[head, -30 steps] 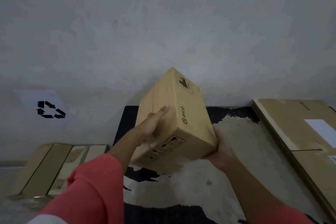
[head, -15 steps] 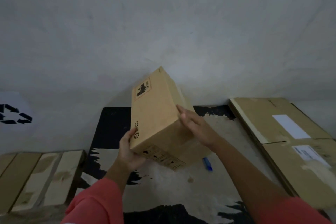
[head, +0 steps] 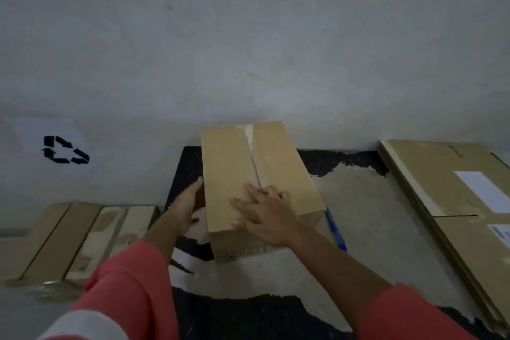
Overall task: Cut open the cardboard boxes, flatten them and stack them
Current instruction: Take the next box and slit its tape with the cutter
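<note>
Head view: the cardboard box, held tilted above the mat half a second ago, now sits flat on it at centre, closed, with its pale taped seam facing up. The right hand presses flat on the box's near top, fingers spread. The left hand rests straight-fingered against its left side.

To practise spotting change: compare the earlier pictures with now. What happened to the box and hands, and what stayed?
The box, earlier held tilted in the air and turned, now lies on the mat, taped seam up. The right hand moved onto its top, flat; the left hand rests against its left side. The flattened cardboard stack stayed put.
</note>
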